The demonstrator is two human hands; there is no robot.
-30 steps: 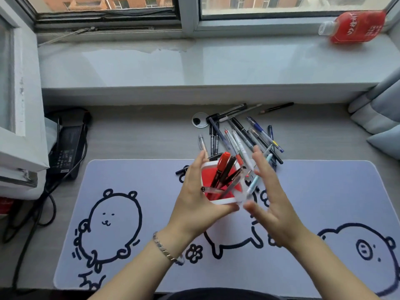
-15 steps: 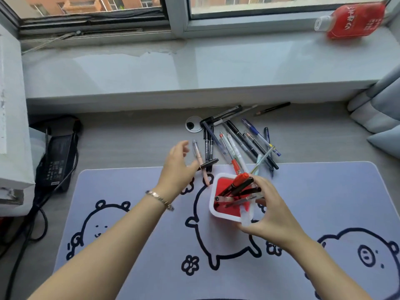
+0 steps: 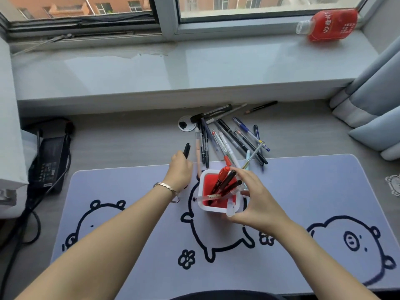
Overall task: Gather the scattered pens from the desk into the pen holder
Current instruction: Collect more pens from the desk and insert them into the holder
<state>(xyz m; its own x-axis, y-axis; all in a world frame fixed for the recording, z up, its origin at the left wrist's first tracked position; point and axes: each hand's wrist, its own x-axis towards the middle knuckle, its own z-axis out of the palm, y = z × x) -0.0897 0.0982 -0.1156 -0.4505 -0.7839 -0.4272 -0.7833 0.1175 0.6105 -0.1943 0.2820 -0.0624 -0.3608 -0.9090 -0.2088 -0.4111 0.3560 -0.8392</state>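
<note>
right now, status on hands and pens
Left hand shut on black pen. Right hand gripping pen holder rim. Pen pile still on desk; path clear.

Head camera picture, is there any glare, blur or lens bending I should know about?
Head view: daylight glare washes the windowsill; wide-angle bending curves the window frame and desk mat edges; the left hand and its black pen look slightly soft, the pen holder reasonably sharp.

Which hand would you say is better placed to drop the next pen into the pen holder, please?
Left, probably. The left hand already grips a black pen beside the pen holder, while the right hand is steadying that holder by its rim.
</note>
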